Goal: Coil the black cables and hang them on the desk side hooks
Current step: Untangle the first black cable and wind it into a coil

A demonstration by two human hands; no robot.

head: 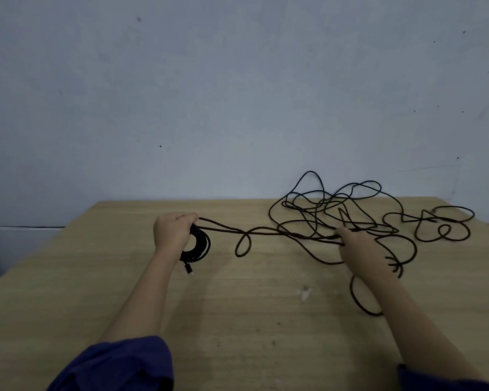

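Note:
My left hand (173,230) is closed around a small coil of black cable (200,248), held just above the wooden desk (237,320); a plug end dangles below the coil. Two strands run from the coil rightward to my right hand (359,246), whose fingers pinch them near the desk surface. Beyond and around that hand lies a loose tangle of black cable (336,210) spread over the far right of the desk. A loop of it passes under my right forearm. No hooks are in view.
The desk stands against a pale blue-grey wall (209,94). Its left edge slants from the far corner toward the near left, with floor beyond. A small white chip (305,293) marks the desk top near the middle.

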